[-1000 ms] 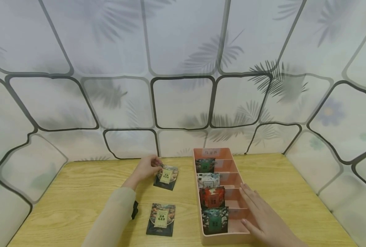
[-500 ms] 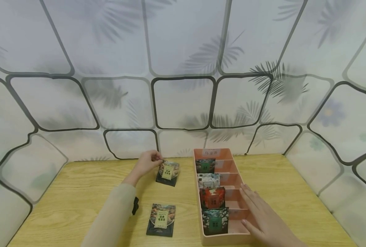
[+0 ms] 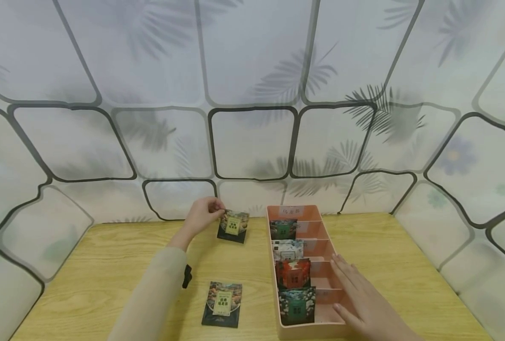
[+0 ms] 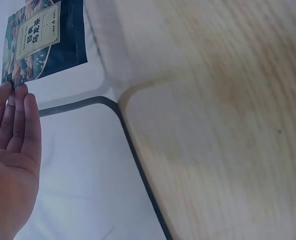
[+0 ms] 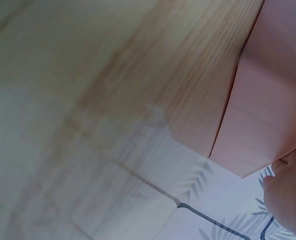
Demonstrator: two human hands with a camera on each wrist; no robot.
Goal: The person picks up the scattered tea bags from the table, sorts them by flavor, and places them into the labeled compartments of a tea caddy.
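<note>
A dark tea sachet with a pale yellow label (image 3: pixel 233 226) is pinched at its upper left corner by my left hand (image 3: pixel 202 214). In the left wrist view thumb and fingertips meet on the edge of that sachet (image 4: pixel 40 40), which is raised off the table. My right hand (image 3: pixel 360 296) rests along the right rim of a pink divided box (image 3: pixel 316 331), fingers straight. From the right wrist, part of the hand (image 5: pixel 290 195) shows at the wall of the box (image 5: pixel 268 110). A matching sachet (image 3: pixel 222 304) lies flat on the table, left of the box.
Inside the box stand a green sachet (image 3: pixel 296 305), red sachets (image 3: pixel 293 273), white sachets (image 3: pixel 287 249) and another green sachet (image 3: pixel 283 229), each kind in its own compartment. The rearmost compartment has a paper label (image 3: pixel 291 210). A patterned curtain (image 3: pixel 252 142) borders the wooden table (image 3: pixel 107 265).
My left hand has carried the pinched sachet away from me, toward the back of the table, and slightly right. My right hand and the box have stayed in place.
</note>
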